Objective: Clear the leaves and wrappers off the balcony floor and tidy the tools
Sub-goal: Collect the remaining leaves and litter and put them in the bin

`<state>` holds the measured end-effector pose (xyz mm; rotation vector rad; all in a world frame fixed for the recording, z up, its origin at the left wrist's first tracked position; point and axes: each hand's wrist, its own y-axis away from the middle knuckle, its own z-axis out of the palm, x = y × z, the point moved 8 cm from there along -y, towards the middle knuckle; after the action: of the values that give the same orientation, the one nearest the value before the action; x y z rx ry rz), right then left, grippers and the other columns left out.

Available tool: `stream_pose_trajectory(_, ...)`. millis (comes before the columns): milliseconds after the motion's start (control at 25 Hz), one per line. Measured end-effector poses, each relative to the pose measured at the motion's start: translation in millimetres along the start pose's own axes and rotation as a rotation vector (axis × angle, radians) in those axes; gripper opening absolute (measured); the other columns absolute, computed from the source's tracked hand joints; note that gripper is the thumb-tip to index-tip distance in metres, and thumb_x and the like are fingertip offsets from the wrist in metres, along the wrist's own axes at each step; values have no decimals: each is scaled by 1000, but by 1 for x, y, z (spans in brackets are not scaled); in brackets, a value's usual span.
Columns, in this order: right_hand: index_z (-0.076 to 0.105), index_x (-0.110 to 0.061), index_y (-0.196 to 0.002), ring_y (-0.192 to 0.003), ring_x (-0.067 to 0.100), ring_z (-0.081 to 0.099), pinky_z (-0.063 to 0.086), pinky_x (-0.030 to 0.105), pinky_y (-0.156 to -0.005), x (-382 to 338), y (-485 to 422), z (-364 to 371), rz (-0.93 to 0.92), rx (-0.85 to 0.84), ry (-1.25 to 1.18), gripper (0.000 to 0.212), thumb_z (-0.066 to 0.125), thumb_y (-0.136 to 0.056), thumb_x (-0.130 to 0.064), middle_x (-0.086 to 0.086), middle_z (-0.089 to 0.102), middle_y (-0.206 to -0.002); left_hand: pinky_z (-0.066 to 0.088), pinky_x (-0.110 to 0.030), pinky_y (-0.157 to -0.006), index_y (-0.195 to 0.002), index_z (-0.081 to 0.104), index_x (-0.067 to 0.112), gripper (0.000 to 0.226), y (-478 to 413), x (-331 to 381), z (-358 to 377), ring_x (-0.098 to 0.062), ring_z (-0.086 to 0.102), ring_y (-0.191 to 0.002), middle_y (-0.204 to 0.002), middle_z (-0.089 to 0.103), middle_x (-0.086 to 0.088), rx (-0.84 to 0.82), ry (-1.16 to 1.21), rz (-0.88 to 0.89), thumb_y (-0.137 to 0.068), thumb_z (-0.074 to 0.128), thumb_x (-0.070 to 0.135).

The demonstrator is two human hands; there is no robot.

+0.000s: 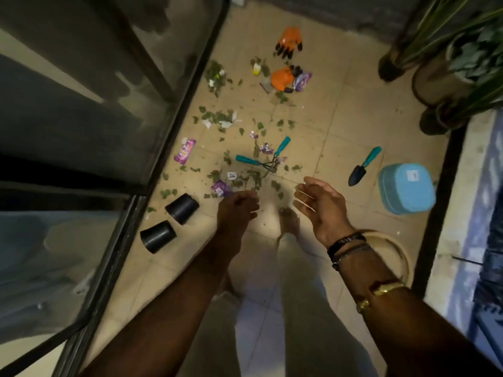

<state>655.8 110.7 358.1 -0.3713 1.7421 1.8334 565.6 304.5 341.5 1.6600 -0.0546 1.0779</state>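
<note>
1. Teal-handled tools are lying loose in the litter, likely dropped mid-job. You are facing three: a trowel (363, 167) apart at the right, and a hand rake (250, 160) crossing a third tool (281, 146).
2. You are holding your right hand (318, 205) wide, fingers straight, probably readying to scoop. Your left hand (238, 205) is curling its fingers; whether it is gripping anything, I cannot tell.
3. Leaves (217, 117) are lying scattered, too many to count, with at least three wrappers (185, 151), two orange gloves (290, 40), two tipped black pots (182, 208) and one blue tub (407, 187), probably waiting for waste.
</note>
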Motion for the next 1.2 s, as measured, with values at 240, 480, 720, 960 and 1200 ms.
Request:
stream_pose_trajectory(240,69,3,-90,-66,24,61,49,27,-59,65,-264,2,48,-48,4,13,60,-82,-4,9,68,-71,59,-40,-86,-95,72,28,14,-251,-103,42,-27,70,-94,-96,75,-6,115,-423,82,-85,73,18)
stream_pose_trajectory(480,78,-11,-111,-94,15,70,57,22,-91,99,-480,24,-562,-41,850,24,63,-93,-5,5,76,-108,43,-27,-100,-123,70,19,38,-449,-138,57,-19,62,-113,-121,69,-2,145,-968,417,-85,72,16)
stream_pose_trajectory(720,67,-27,-131,-141,37,36,40,49,-107,111,-583,70,-1120,23,1620,38,59,-96,-14,12,36,-160,39,-46,-100,-122,67,28,40,-540,-153,73,-30,57,-112,-124,64,-3,15,-1623,858,-83,71,24)
stream_pose_trajectory(960,65,-32,-121,-123,36,44,37,45,-93,96,-549,44,-1139,166,1697,44,75,-80,-18,3,55,-141,40,-41,-83,-123,68,28,36,-502,-124,81,-27,57,-99,-108,64,-1,-83,-1638,1070,-87,70,26)
stream_pose_trajectory(1200,66,-27,-116,-104,27,51,37,39,-83,84,-495,-14,-1101,369,1355,24,60,-93,-28,1,64,-108,44,-39,-72,-118,72,22,33,-450,-112,97,-29,56,-87,-98,64,-4,-6,-1719,1230,-87,71,31)
